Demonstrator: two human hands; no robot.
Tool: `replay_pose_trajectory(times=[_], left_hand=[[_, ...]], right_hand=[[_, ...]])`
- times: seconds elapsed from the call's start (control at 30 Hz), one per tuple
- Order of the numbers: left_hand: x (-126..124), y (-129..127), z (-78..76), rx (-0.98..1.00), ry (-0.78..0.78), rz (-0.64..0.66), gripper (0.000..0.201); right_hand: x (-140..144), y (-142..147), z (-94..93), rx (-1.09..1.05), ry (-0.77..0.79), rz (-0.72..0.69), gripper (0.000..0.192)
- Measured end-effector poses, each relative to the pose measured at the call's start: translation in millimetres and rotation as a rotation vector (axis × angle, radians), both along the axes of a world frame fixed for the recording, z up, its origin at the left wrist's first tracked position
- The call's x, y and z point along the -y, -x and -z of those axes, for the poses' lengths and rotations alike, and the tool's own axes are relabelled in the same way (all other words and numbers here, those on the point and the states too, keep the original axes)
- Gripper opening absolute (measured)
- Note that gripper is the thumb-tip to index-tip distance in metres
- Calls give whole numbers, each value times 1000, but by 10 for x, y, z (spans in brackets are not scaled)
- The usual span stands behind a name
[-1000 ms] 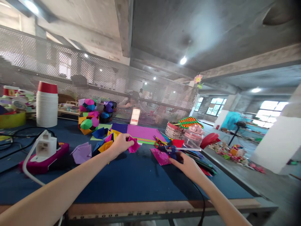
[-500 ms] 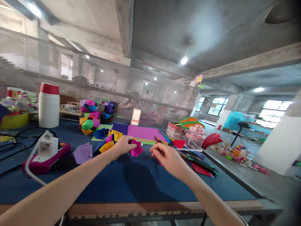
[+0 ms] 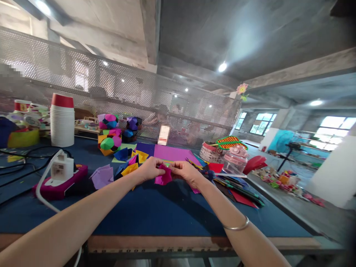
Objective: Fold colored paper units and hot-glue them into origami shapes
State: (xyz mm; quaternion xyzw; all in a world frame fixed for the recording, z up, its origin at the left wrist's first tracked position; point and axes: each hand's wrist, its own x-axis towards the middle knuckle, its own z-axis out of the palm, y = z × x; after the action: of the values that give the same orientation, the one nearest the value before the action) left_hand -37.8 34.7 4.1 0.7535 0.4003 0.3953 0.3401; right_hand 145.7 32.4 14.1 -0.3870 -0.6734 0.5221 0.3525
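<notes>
My left hand (image 3: 149, 170) and my right hand (image 3: 184, 172) both pinch a small folded magenta paper piece (image 3: 164, 178), held just above the blue table top (image 3: 155, 211). The hands meet at the piece, left hand on its left side, right hand on its right. Just left of my left hand lie folded paper units in yellow (image 3: 129, 170), blue (image 3: 122, 154) and lilac (image 3: 101, 176). Flat purple and magenta paper sheets (image 3: 172, 153) lie behind the hands.
A white plug sits on a magenta power strip (image 3: 59, 178) at the left, with black cables. A stack of white cups (image 3: 62, 121) and coloured paper balls (image 3: 109, 137) stand behind. A clear jar (image 3: 233, 160), a basket (image 3: 209, 152) and scattered paper lie to the right. A perforated metal screen backs the table.
My right hand left the items at the right of the table and came across to the magenta piece. It now grips the piece together with my left hand.
</notes>
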Motion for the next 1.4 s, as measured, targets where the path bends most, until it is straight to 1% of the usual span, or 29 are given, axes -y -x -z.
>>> replay_pose_trajectory(times=[0.17,0.27,0.4,0.5,0.67,0.8,0.9,0.97,1.17,1.3,1.4], left_hand=[[-1,6,-2,-34,-7,26,19],[-11,8,18,-51,-8,39,18],[-29,7,51,-99,-42,33,16],[-43,12,65,-122,-73,5,17],[-72,27,95,-141,-87,-36,20],[-104,29,136,-136,-100,-43,22],[-114,25,154,-134,-99,-53,22],[-105,26,152,-143,-91,-55,23],[-43,29,109,-145,-27,-3,21],[-37,23,118,-167,-30,-36,20],[-42,15,130,-167,-41,-47,21]], right_hand=[[14,-23,-12,25,-19,11,41],[24,-35,-11,39,-30,-10,41],[25,-31,5,90,-119,-49,41],[7,-14,43,140,-197,-25,38],[15,22,102,318,-405,92,24],[117,61,69,490,-610,187,16],[185,88,50,570,-768,207,13],[202,99,62,606,-834,211,11],[182,102,140,708,-897,234,8],[193,106,164,713,-891,250,7],[195,112,173,672,-861,268,8]])
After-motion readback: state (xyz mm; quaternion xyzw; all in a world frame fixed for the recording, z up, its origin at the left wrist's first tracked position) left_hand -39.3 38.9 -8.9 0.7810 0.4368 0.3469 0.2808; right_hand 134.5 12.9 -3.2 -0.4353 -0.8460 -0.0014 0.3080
